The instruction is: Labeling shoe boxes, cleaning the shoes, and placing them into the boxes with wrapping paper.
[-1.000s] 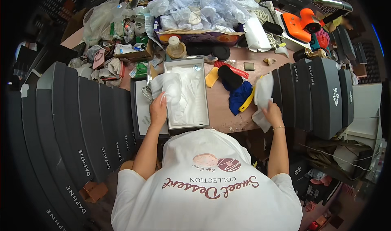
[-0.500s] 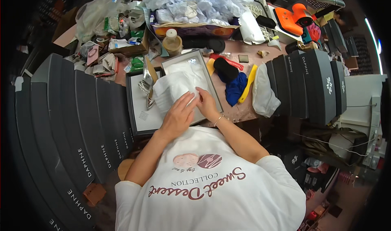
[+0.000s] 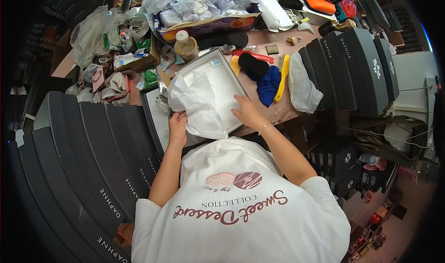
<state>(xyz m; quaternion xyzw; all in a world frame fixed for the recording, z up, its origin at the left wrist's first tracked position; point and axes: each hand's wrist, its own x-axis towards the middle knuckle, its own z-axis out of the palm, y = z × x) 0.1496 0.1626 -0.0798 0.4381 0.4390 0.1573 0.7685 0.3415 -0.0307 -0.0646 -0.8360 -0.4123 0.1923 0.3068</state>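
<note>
In front of me lies a shallow grey-edged box part point(image 3: 232, 89) with a white inside and a small label near its far end. A loose, crumpled sheet of white tissue paper point(image 3: 197, 101) spreads over its left part. My left hand point(image 3: 177, 129) pinches the paper's near left edge. At the right rim of the box part, my right hand point(image 3: 250, 114) has its thumb and forefinger apart and holds nothing. Under the paper's left side a second box part point(image 3: 153, 114) shows, with a silver shoe point(image 3: 162, 102) partly hidden in it.
Dark shoe boxes stand in rows at the left point(image 3: 99, 156) and right point(image 3: 354, 73). Behind are a lidded jar point(image 3: 186, 47) and a carton of crumpled paper point(image 3: 218, 24). A yellow-handled tool point(image 3: 282, 80), a blue cloth point(image 3: 266, 91) and a white bag point(image 3: 303, 89) lie on the right.
My hands were together on a bundled wad of tissue and have moved apart, left and right. The paper is now looser and shifted left, baring the box part's white inside. The view has shifted too.
</note>
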